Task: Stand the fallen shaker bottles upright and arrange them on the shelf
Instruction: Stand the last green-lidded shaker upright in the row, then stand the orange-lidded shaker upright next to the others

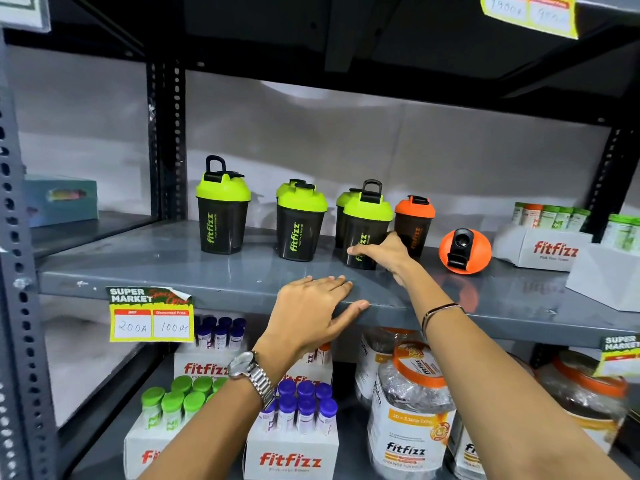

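On the grey metal shelf stand several black shaker bottles with green lids: one at the left, a pair in the middle, and a pair further right. An orange-lidded shaker stands upright behind them. Another orange-lidded shaker lies on its side, lid facing me. My right hand wraps around the lower body of the front right green-lidded shaker. My left hand rests flat on the shelf's front edge, fingers spread, holding nothing.
White boxes of small tubes sit at the shelf's right end. A yellow price tag hangs on the front edge. Below are boxed tubes and large jars. A black upright post stands at the back left.
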Motion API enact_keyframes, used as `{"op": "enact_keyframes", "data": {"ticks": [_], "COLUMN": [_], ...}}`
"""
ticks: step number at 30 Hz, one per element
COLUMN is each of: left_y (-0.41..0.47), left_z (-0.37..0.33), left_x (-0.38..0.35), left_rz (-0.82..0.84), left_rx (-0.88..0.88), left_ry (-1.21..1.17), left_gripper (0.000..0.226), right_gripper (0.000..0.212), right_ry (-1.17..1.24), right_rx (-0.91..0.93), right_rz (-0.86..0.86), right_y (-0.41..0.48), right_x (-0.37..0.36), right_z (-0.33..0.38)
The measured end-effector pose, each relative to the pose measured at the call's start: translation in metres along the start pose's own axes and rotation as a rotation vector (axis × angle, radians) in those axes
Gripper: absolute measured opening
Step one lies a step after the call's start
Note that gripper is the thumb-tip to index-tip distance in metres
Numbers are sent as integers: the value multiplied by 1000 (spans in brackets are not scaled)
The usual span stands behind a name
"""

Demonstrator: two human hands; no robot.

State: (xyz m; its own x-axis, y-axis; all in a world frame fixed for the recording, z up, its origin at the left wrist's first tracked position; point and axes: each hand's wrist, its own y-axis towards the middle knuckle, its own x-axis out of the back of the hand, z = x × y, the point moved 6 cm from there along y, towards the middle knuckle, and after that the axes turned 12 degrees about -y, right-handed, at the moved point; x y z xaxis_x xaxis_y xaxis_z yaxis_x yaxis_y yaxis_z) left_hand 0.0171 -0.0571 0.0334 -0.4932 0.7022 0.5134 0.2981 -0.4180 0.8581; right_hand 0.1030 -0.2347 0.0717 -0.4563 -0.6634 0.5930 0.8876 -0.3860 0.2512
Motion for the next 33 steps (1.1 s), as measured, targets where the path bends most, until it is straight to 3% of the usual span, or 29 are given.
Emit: {"op": "enact_keyframes", "data": {"ticks": [4,9,14,17,25,29,33], "left_y": [-1,0,7,22,34,31,33], "left_z": [1,1,-19,-48,-72,-70,-71], "left_x": [-1,0,-3,-15,-48,-51,-51], "left_rz": [4,-11,-104,-97,20,40,34], "left_rx": [6,-5,-8,-49,-108,-117,-107], "left_ry": [-2,4,-35,-99,-89,-56,-56], "left_gripper": [53,52,48,47,50,50,48], "right_gripper": [75,108,83,78,99,104,100], "right_ry": [-19,-138,-420,-622,-731,-802,-840], "right_rx": [8,44,301,361,178,218,277], "right_rz": [27,40,-279,-391,-152,-50,-54], "right_y": [5,2,-9,-10,8,18,27], "right_x": [-3,9,65,104,149,144,143], "right_z": [-2,-3,1,-6,-64,-77,-77]}}
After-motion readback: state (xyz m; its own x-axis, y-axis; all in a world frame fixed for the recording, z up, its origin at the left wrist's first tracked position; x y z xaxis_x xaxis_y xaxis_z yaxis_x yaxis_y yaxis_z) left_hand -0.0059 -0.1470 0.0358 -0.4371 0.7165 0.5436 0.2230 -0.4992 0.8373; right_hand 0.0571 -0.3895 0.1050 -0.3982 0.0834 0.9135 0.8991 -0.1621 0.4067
